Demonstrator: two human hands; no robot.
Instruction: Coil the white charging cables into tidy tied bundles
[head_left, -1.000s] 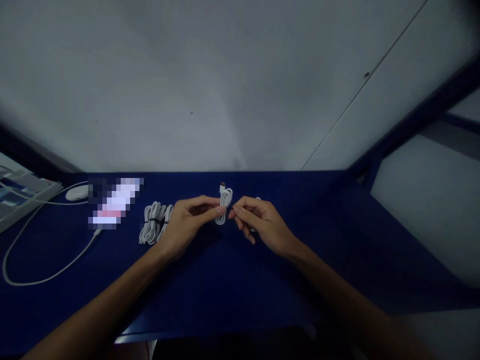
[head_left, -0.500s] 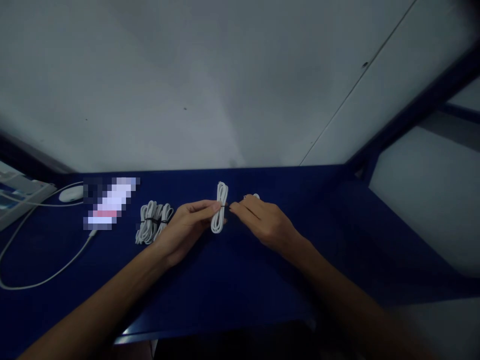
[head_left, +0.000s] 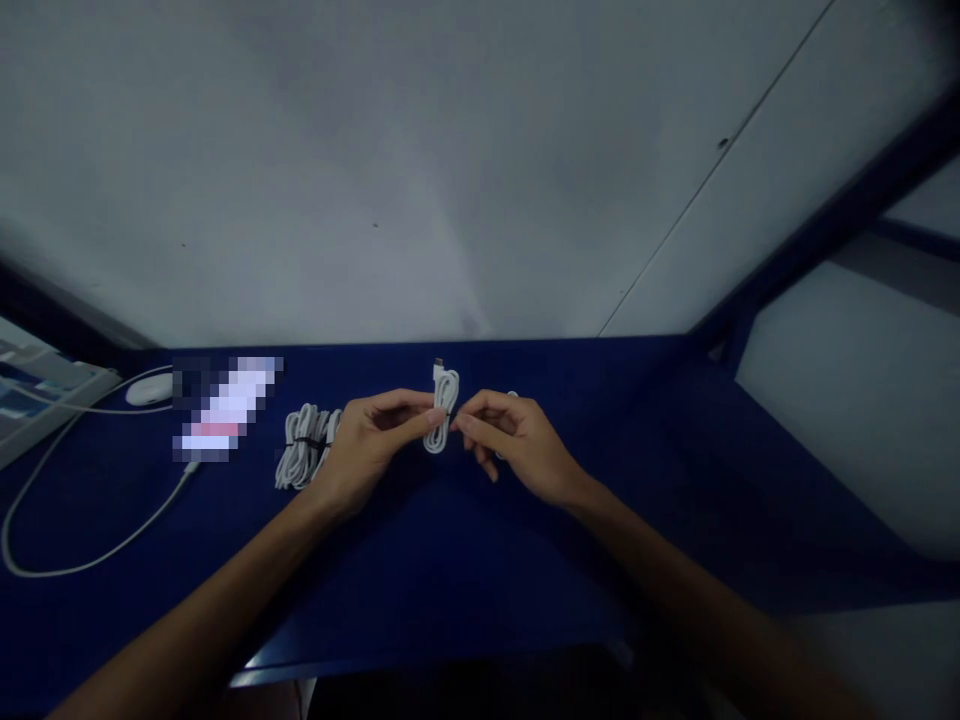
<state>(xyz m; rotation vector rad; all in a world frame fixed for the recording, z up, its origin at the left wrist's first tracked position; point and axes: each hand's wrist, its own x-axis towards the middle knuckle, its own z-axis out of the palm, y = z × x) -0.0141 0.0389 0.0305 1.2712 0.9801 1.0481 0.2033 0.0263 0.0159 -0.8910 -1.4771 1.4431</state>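
Note:
My left hand pinches a small coiled white cable upright above the blue table, its plug end sticking up. My right hand meets it from the right, thumb and forefinger pinched at the coil's middle, on what seems a thin dark tie. A bundle of tied white cables lies just left of my left hand. Something small and white peeks out behind my right hand.
A white mouse and its long cord lie at the far left, beside a blurred-out object. Papers sit at the left edge. A grey wall rises behind; a blue frame bar runs up at right.
The coil was turned between my fingers: its plug end points up again, after showing as a plain loop half a second ago. Both hands stay close together at the same spot.

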